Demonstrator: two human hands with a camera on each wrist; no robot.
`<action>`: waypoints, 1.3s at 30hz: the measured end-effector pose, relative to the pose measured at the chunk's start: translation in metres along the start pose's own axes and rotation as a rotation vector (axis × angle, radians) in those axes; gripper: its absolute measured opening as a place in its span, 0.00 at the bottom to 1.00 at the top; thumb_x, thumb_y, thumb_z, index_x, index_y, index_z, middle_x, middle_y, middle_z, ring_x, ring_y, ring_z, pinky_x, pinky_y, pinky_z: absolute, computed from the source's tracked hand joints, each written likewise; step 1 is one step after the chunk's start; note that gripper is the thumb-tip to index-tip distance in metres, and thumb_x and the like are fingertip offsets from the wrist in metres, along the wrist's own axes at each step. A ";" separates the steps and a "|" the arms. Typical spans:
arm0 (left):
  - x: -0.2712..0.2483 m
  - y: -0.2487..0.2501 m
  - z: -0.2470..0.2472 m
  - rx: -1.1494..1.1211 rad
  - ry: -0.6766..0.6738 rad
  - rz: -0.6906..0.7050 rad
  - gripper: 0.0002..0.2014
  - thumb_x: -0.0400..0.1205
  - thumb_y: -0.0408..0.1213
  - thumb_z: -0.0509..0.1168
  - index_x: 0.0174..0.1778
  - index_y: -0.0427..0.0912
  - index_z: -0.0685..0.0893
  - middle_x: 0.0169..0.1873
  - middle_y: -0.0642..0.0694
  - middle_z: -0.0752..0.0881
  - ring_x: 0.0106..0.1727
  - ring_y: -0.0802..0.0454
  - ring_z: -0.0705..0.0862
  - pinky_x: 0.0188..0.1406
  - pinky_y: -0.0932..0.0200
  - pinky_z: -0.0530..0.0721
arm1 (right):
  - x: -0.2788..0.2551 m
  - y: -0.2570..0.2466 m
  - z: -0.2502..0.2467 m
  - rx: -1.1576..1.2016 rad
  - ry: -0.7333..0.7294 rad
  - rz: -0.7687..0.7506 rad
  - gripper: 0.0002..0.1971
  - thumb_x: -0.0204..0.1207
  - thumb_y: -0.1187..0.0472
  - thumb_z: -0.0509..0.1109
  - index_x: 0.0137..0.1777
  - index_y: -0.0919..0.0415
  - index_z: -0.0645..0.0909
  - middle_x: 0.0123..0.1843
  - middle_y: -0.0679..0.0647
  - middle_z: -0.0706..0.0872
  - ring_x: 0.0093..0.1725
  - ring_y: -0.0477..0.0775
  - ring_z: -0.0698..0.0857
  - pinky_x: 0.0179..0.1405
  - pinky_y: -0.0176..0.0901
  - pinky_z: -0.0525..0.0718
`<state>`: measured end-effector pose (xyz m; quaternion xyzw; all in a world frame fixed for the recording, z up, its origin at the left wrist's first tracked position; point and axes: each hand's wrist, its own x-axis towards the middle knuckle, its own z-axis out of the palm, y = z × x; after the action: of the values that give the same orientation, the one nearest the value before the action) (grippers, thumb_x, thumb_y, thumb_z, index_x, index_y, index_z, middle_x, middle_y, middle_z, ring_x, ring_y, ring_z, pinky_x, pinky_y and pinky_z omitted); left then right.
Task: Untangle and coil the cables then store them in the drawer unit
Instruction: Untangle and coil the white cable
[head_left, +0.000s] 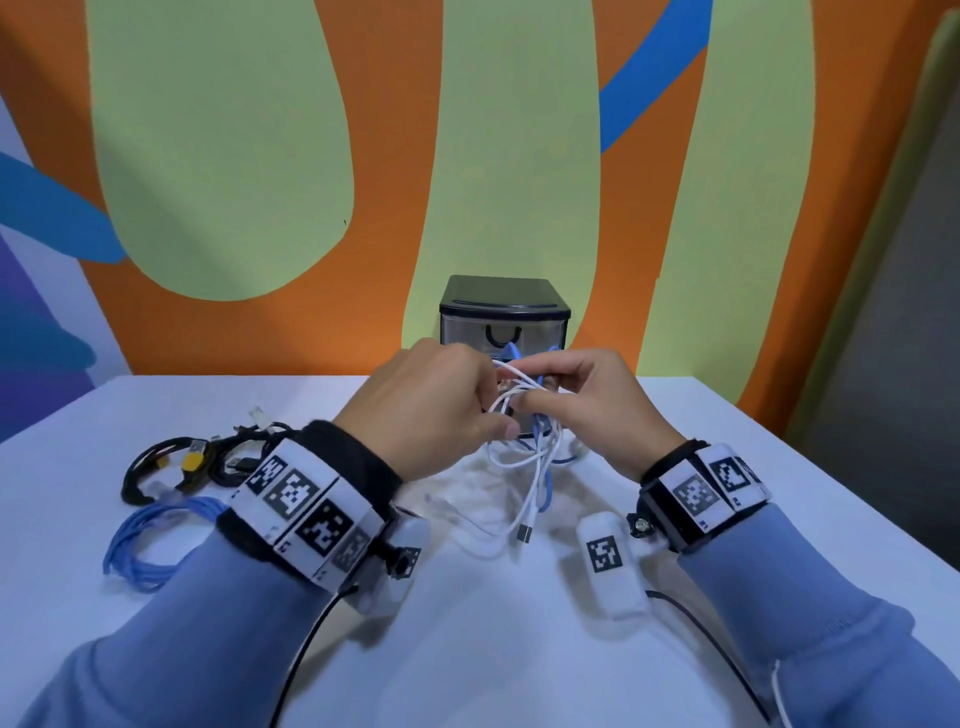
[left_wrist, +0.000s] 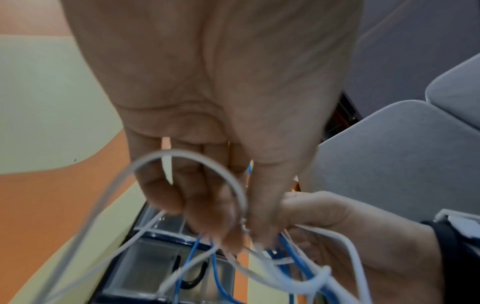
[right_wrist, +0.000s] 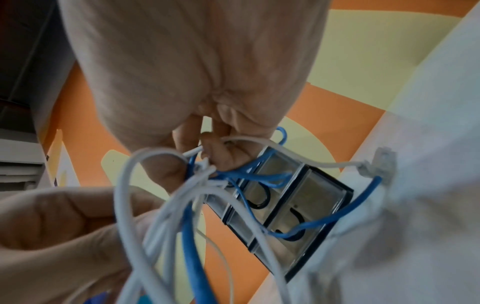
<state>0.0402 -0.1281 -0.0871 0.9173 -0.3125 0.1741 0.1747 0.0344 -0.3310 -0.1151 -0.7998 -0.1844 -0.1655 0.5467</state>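
Observation:
Both hands hold up a tangle of white and blue cables (head_left: 524, 441) above the table, in front of the black drawer unit (head_left: 504, 312). My left hand (head_left: 441, 405) pinches white strands (left_wrist: 241, 207) of the tangle between thumb and fingers. My right hand (head_left: 587, 395) grips the same knot from the right, with blue cable (right_wrist: 249, 174) and white cable running through its fingers. Loose ends hang down to the table, one with a USB plug (head_left: 525, 532). The drawers (right_wrist: 283, 205) look closed, with clear fronts and black handles.
On the table's left lie a coiled blue cable (head_left: 150, 540) and a bundle of black cables with a yellow connector (head_left: 192, 460). A white table (head_left: 519, 649) carries it all, against an orange and green wall. Grey chairs (left_wrist: 402, 154) stand to the right.

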 end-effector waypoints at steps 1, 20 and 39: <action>0.001 0.000 0.000 -0.011 0.005 -0.012 0.13 0.80 0.56 0.78 0.38 0.52 0.89 0.30 0.54 0.88 0.36 0.50 0.86 0.33 0.52 0.77 | 0.000 -0.001 0.000 -0.001 0.002 -0.012 0.15 0.68 0.62 0.83 0.54 0.46 0.96 0.45 0.81 0.84 0.40 0.58 0.75 0.43 0.51 0.75; 0.004 -0.028 -0.032 -0.578 0.897 -0.107 0.09 0.93 0.42 0.61 0.54 0.42 0.81 0.35 0.55 0.79 0.36 0.51 0.75 0.37 0.52 0.74 | 0.003 0.016 -0.033 -0.148 -0.013 0.189 0.13 0.73 0.69 0.85 0.53 0.51 0.96 0.40 0.44 0.92 0.36 0.44 0.83 0.37 0.33 0.79; 0.002 -0.011 0.001 -0.240 0.237 0.027 0.04 0.80 0.51 0.79 0.47 0.59 0.93 0.45 0.62 0.90 0.48 0.64 0.86 0.50 0.55 0.85 | -0.001 0.006 -0.010 -0.048 0.043 0.120 0.12 0.85 0.51 0.76 0.44 0.57 0.93 0.31 0.54 0.83 0.26 0.48 0.73 0.26 0.38 0.70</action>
<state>0.0489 -0.1218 -0.0896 0.8586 -0.3205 0.2448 0.3165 0.0359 -0.3421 -0.1174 -0.8185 -0.1201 -0.1540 0.5403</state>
